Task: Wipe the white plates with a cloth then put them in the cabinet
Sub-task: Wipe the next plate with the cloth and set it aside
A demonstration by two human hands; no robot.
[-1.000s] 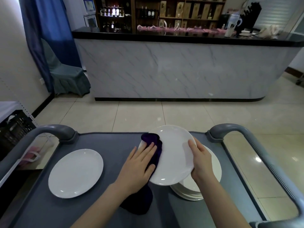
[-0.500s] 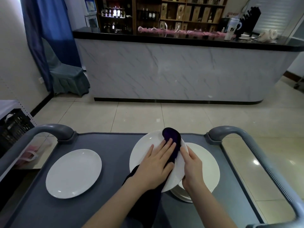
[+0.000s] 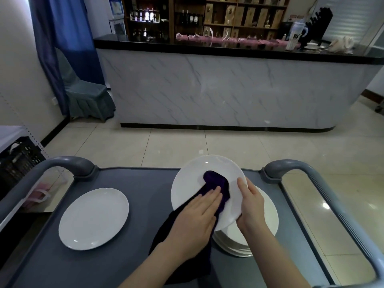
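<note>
Tiled floor point(image 3: 166, 146), with a marble-fronted bar counter point(image 3: 207, 90) well beyond. The work surface is a grey cart point(image 3: 145, 204) with a raised lip and a hooped handle at each far corner: left handle point(image 3: 62, 165), right handle point(image 3: 291, 167). Held plate point(image 3: 193, 183): lifted off the cart and tilted face-up toward the camera, above and partly in front of the stack point(image 3: 268, 221) of white plates on the cart's right side. Right hand point(image 3: 251, 204) grips its right rim, thumb on the face, fingers hidden behind. Left hand point(image 3: 197, 223) lies flat, fingers straight and together, pressing the dark purple cloth point(image 3: 216, 181) onto the plate's face; the cloth's tail hangs down to the cart. Lone plate point(image 3: 93, 218) lies flat on the left, well apart. Handling (judged): glazed ware, so stiff, slick, weighty for one hand, and liable to chip if knocked. Best taken at the rim, thumb over and fingers under, braced against the wiping pressure. The cloth is soft and limp, and its tail may drag. Clearances: the held plate's lower edge sits close above the stack, so there is a risk of a clink; the right handle stands just beyond its far right edge. Grey surface shows between the lone plate and the stack, probably room enough to set a plate down. Cabinet not in view.
</note>
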